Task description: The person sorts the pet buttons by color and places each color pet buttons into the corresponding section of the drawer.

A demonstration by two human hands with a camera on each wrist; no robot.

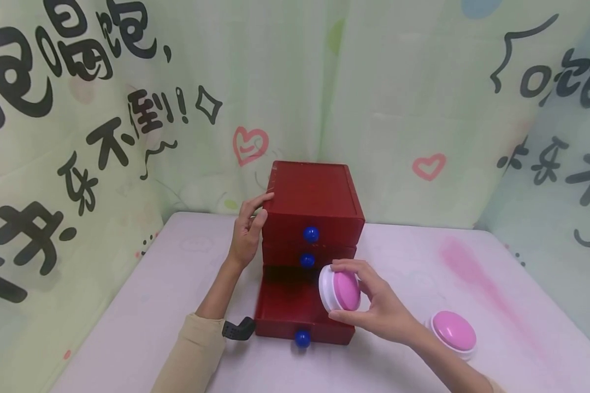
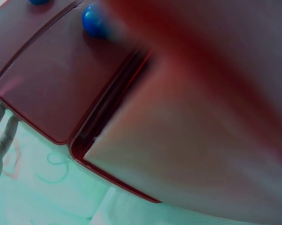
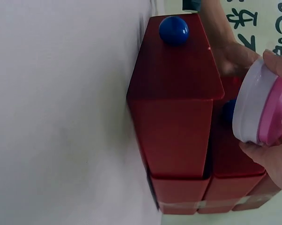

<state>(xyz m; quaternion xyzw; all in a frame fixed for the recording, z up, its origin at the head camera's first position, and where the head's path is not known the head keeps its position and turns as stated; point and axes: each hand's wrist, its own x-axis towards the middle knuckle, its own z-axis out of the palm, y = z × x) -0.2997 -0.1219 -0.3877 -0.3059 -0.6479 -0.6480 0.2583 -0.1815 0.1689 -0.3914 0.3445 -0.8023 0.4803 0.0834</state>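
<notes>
A dark red cabinet [image 1: 310,191] with small drawers and blue ball knobs stands on the table. Its bottom drawer [image 1: 287,311] is pulled out. My left hand [image 1: 248,232] rests against the cabinet's upper left side, fingers fairly straight. Over the right part of that drawer, my right hand [image 1: 373,300] grips a round pink-and-white button [image 1: 346,291] by its rim, tilted on edge, thumb below and fingers above. The right wrist view shows the same button [image 3: 253,103] held beside the red drawer [image 3: 178,65]. The left wrist view is partly blocked by a blurred shape.
A second round pink-and-white button [image 1: 454,331] lies on the table [image 1: 398,360] at the right, partly behind my right forearm. Fabric curtains [image 1: 403,109] with printed characters and hearts enclose the table's back and sides. A black strap [image 1: 239,329] is on my left wrist.
</notes>
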